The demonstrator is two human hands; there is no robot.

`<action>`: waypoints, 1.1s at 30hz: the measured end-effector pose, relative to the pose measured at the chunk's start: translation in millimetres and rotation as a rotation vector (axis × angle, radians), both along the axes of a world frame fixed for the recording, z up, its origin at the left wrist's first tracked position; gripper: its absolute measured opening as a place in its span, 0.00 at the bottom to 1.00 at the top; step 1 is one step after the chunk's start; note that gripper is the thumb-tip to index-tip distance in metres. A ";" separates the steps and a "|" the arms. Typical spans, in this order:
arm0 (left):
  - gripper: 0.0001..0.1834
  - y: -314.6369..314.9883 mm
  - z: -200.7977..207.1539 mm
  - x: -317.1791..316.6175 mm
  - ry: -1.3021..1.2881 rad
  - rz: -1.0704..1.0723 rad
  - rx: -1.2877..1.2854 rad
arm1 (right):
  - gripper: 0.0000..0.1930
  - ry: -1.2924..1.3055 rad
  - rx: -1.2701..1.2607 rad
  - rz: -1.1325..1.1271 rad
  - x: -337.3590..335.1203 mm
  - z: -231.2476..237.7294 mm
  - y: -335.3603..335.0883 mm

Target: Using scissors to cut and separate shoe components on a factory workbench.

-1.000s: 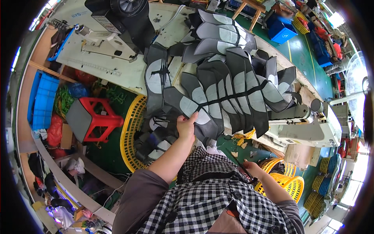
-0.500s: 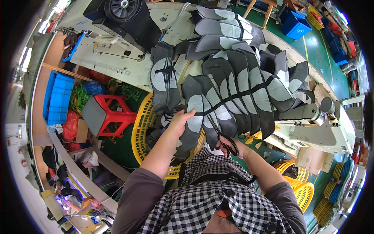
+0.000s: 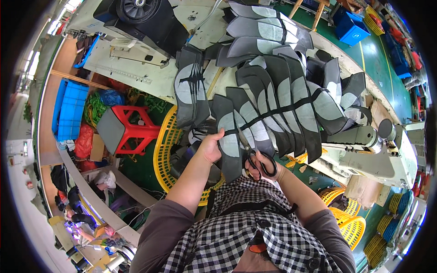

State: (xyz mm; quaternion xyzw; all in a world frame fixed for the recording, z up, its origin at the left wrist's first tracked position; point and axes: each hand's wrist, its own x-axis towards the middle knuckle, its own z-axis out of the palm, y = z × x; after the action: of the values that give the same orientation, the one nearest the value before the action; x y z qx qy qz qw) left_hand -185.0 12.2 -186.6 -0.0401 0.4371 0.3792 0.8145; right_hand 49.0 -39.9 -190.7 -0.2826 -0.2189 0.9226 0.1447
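Note:
My left hand [image 3: 211,147] pinches the near edge of a curved black piece with a grey patch [image 3: 227,142], the first in a row. A black strip [image 3: 285,109] runs across the row and links the piece to several like it. In my right hand [image 3: 257,164] is a pair of scissors [image 3: 274,167] with black handles, fingers through the loops. The blades point up between the first piece and its neighbour [image 3: 254,126], close to the strip. Whether they touch the strip, I cannot tell.
More tied stacks of such pieces [image 3: 257,29] cover the machine table. A yellow basket [image 3: 160,157] holding dark pieces stands below left, beside a red and grey stool [image 3: 132,129]. The black machine motor [image 3: 139,13] is at the far left, a white machine arm [image 3: 387,159] at right.
My right hand has brought the scissors up and left, in between the first two pieces. The first piece has shifted slightly down, with my left hand staying on it.

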 end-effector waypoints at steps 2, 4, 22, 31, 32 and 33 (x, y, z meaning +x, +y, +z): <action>0.18 -0.2 0.4 1.8 -0.026 -0.025 0.000 | 0.35 -0.014 -0.011 -0.052 -10.0 8.5 0.8; 0.19 -5.4 -3.6 9.2 0.247 0.163 0.077 | 0.34 -0.060 -0.104 -0.148 -23.8 12.8 -5.3; 0.21 3.6 -8.8 9.5 0.373 -0.037 0.371 | 0.34 -0.375 0.157 0.068 15.2 14.3 18.4; 0.28 -1.2 -12.2 37.5 0.380 0.183 0.559 | 0.28 -0.854 0.328 -0.158 5.2 29.2 -11.2; 0.28 1.1 -6.4 40.8 0.378 0.187 0.556 | 0.30 -0.995 0.479 -0.047 17.5 33.6 -12.5; 0.30 5.6 -1.4 47.7 0.383 0.198 0.573 | 0.32 -1.058 0.475 -0.006 28.5 34.9 -10.6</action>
State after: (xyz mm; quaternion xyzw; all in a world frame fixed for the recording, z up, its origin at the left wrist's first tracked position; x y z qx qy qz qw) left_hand -137.4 17.8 -188.0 0.2198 0.4519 0.5640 0.6553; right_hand 77.5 -50.6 -155.8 -0.6658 -0.4619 0.5809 0.0776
